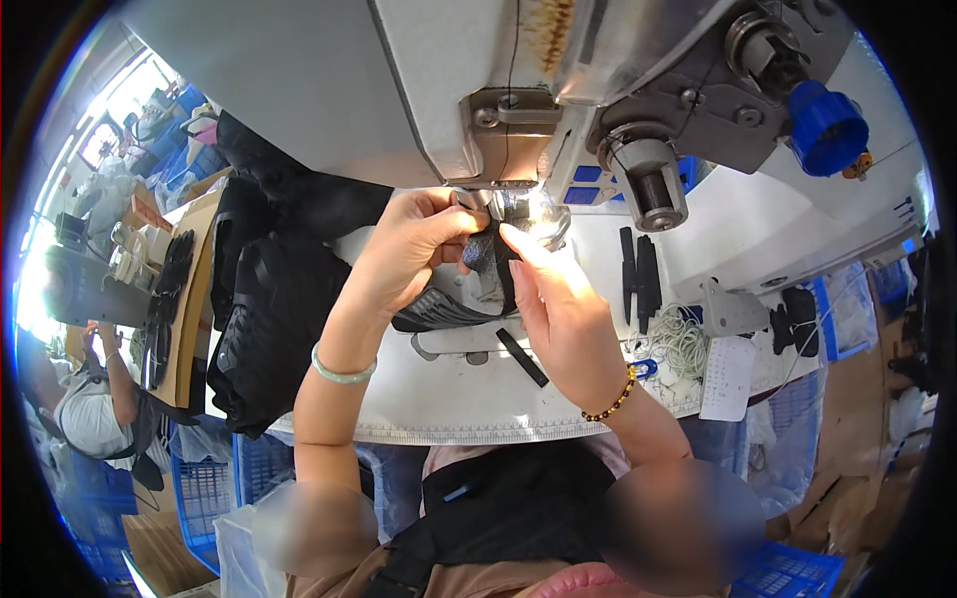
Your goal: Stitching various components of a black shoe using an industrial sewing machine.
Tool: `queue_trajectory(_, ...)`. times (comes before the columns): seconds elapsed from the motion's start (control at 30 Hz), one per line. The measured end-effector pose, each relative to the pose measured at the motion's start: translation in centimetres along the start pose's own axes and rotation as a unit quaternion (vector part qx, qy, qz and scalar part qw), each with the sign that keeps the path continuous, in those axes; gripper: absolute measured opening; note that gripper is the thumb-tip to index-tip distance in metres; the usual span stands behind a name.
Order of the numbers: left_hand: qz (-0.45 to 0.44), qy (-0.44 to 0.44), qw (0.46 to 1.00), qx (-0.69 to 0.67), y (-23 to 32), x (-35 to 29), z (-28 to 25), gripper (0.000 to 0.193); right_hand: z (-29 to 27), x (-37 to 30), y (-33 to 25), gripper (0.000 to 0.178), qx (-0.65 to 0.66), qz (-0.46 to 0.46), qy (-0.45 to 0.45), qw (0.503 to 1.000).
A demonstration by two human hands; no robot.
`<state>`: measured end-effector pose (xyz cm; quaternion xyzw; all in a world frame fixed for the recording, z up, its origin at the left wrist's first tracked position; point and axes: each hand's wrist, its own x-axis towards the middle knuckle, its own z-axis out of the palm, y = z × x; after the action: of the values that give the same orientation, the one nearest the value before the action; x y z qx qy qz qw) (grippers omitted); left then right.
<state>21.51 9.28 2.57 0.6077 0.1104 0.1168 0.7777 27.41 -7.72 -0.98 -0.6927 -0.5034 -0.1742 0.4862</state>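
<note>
Under the head of a white sewing machine (439, 90), a piece of black and grey fabric (485, 261) lies near the lit needle area. My left hand (404, 254) is closed on its left edge, thumb and forefinger pinched close to the presser foot. From the right, my right hand (563, 314) grips the same piece with its fingertips, the forefinger stretched toward the needle. A ribbed black part (444, 311) shows below the fabric, on the machine bed. The needle tip itself is hard to make out in the glare.
Black pieces (264, 319) are heaped at the left. On the right lie black strips (646, 279), tangled pale thread (673, 344), a blue-handled tool (645, 369) and a white paper (728, 379). One loose strip (522, 357) lies nearer me. Another person (95, 409) works far left.
</note>
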Motion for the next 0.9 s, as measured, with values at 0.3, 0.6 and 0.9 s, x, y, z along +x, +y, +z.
queue_trajectory(0.3,0.024,0.013,1.000,-0.003,-0.4,0.4,-0.1,0.009,0.8,-0.5,1.2,0.033,0.134,0.072,0.014,0.988)
queue_trajectory(0.6,0.038,0.003,0.998,-0.042,-0.5,1.4,-0.9,0.013,0.9,0.1,1.2,0.029,0.297,0.195,0.048,0.933)
queue_trajectory(0.9,0.012,-0.024,1.000,-0.010,-0.1,1.2,-1.2,0.015,0.7,-0.8,1.9,0.025,0.307,0.145,0.043,0.940)
